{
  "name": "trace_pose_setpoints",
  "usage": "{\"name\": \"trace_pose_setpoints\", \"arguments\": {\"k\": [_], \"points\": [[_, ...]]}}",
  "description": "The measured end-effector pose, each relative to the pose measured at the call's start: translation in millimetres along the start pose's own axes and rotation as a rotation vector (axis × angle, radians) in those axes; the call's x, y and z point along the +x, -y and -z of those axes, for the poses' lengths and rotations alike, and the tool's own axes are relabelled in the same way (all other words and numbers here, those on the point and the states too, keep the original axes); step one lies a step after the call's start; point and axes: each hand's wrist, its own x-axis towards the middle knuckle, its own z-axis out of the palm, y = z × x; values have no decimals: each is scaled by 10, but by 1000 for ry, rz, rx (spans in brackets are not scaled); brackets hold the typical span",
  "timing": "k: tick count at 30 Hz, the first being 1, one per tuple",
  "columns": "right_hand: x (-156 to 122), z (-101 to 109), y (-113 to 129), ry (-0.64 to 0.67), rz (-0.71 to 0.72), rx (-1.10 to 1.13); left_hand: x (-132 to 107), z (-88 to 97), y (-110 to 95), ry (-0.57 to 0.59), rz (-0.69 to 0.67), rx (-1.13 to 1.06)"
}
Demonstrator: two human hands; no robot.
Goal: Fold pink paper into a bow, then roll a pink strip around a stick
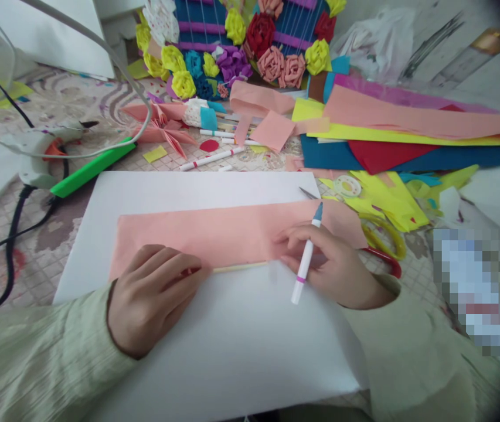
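Observation:
A long strip of salmon-pink paper (197, 235) lies across a white board (241, 334). Along its lower edge runs a thin pale stick (238, 268). My left hand (155, 299) is closed over the left end of the stick, fingertips pressed at the paper's edge; the thumb is mostly hidden. In my right hand (333, 264) a white marker (306, 258) with a blue tip and a pink band slants between the fingers. The fingertips of that hand touch the strip near the stick's right end. Under the strip's right end lie scissors (384, 237) with yellow and red handles.
A glue gun (41, 149) with its cable and a green stick-like piece (94, 167) lie at left. Behind the board are markers (211, 158), paper scraps and a panel with paper roses (261, 32). Coloured sheets (408, 117) and a tape roll (347, 186) are at right.

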Motion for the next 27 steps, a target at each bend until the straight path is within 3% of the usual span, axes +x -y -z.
{"name": "trace_pose_setpoints", "arguments": {"k": [20,27], "points": [[0,-5,15,-19,48,-7,11,-13,3,-26,11,6],[22,16,16,-142,102,74,14,-9,-11,-13,32,-4]]}}
